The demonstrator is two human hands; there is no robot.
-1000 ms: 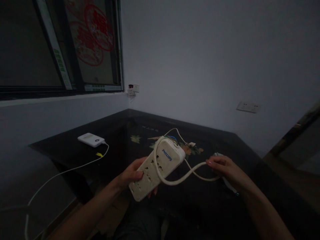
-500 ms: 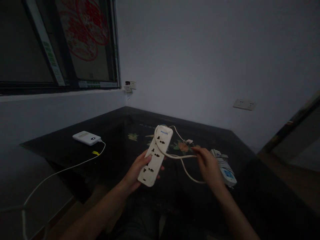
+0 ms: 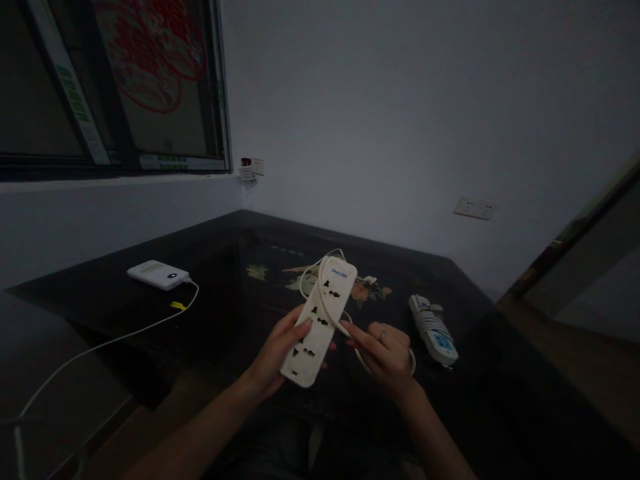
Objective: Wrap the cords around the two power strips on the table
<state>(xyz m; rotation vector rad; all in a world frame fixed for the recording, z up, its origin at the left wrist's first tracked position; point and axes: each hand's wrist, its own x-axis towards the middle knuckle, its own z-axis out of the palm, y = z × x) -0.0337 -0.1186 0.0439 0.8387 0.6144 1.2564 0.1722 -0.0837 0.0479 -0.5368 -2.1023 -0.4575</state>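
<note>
A white Philips power strip (image 3: 320, 323) is held tilted above the dark table, its sockets facing me. My left hand (image 3: 280, 350) is closed around its lower left side, thumb on the front and fingertips showing at the right edge. The strip's white cord (image 3: 323, 300) loops over the top end and crosses the front diagonally. Pinched on that cord, close to the strip's right edge, is my right hand (image 3: 383, 353). More cord loops behind the strip and below my right hand. A white plug (image 3: 369, 280) appears to lie on the table behind.
On the right of the black table (image 3: 215, 320) lies a second power strip (image 3: 434, 331) wrapped in its own cord. To the left is a white power bank (image 3: 159, 275) with a cable (image 3: 105, 343) trailing off the table. Wall sockets (image 3: 473, 208) are behind.
My right hand has moved left with the cord, from well right of the strip to its right edge. The view has shifted slightly to the right. My left hand keeps its grip.
</note>
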